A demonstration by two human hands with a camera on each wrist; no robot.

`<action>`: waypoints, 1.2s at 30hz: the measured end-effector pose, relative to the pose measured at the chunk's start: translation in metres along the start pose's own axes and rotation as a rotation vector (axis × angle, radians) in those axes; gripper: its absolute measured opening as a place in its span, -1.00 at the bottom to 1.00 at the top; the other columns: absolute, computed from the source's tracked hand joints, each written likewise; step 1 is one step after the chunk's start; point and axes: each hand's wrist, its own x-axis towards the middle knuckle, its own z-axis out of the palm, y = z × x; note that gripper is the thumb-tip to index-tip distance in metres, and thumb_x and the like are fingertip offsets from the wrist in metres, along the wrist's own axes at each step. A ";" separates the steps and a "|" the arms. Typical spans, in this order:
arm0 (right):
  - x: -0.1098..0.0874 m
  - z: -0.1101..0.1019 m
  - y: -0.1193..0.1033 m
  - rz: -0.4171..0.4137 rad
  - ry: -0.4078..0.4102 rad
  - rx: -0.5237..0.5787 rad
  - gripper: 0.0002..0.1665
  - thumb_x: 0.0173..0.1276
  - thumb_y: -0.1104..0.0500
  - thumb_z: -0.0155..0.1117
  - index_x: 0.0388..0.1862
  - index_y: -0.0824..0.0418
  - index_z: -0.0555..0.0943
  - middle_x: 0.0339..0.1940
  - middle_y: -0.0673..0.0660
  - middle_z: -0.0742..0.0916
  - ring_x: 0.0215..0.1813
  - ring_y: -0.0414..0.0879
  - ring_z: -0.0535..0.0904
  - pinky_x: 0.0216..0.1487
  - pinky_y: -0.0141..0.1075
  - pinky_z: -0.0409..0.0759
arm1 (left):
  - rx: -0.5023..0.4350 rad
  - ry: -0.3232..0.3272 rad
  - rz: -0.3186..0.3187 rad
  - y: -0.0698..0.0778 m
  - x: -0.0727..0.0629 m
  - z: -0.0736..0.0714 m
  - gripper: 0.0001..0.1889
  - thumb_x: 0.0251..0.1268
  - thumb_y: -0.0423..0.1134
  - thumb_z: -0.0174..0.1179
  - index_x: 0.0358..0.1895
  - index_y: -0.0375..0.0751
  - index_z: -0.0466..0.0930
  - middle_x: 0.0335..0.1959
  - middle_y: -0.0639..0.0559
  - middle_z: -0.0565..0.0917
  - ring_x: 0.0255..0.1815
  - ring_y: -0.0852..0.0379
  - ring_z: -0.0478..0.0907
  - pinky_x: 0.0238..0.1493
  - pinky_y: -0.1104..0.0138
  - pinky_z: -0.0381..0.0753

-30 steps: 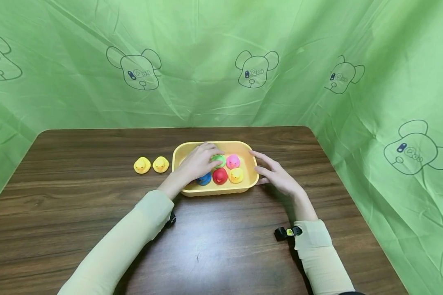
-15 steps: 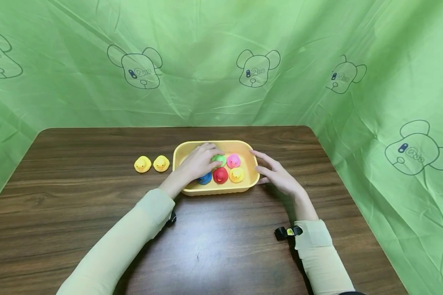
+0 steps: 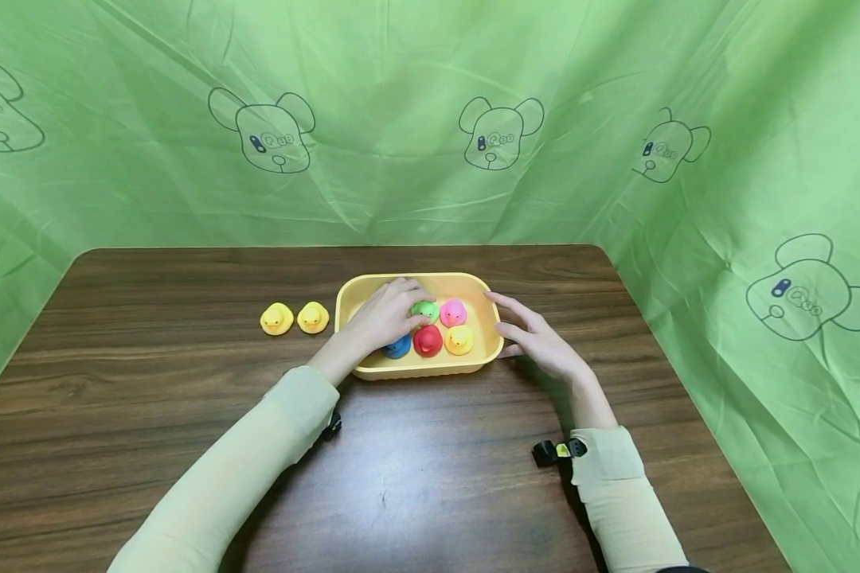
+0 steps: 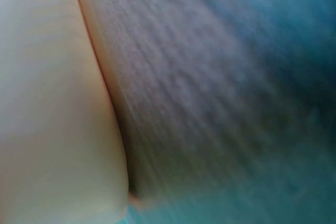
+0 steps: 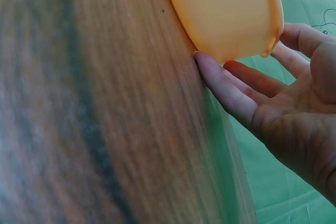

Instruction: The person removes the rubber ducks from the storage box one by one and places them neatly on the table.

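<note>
A yellow plastic bin (image 3: 430, 371) sits on the table with small rubber ducks inside. My left hand (image 3: 381, 315) reaches into it, thumb and fingers around a green rubber duck (image 3: 424, 308). Partly under that hand is a blue duck (image 3: 398, 347); beside it are a red duck (image 3: 428, 342), a pink duck (image 3: 454, 313) and a yellow duck (image 3: 459, 340). At the bin's right end, my right hand (image 3: 542, 345) touches the wall with extended, spread fingers, as the right wrist view confirms (image 5: 294, 103). The left wrist view shows only the bin's side wall (image 4: 58, 98) and blurred tabletop.
Two more yellow ducks, one farther left (image 3: 276, 319) and one nearer the bin (image 3: 313, 318), stand on the dark wooden table (image 3: 430, 477). A green curtain (image 3: 387, 159) with printed bear heads hangs behind the table and along its right side.
</note>
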 end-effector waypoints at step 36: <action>0.000 0.001 -0.001 0.000 -0.005 -0.013 -0.33 0.65 0.17 0.04 0.66 -0.08 0.19 0.69 0.11 0.25 0.42 0.21 0.47 0.01 -0.16 0.78 | 0.030 0.071 0.042 0.002 -0.014 -0.029 -0.63 0.38 -0.12 0.37 0.18 -0.14 0.71 0.09 -0.07 0.71 0.05 -0.04 0.54 0.07 0.10 0.56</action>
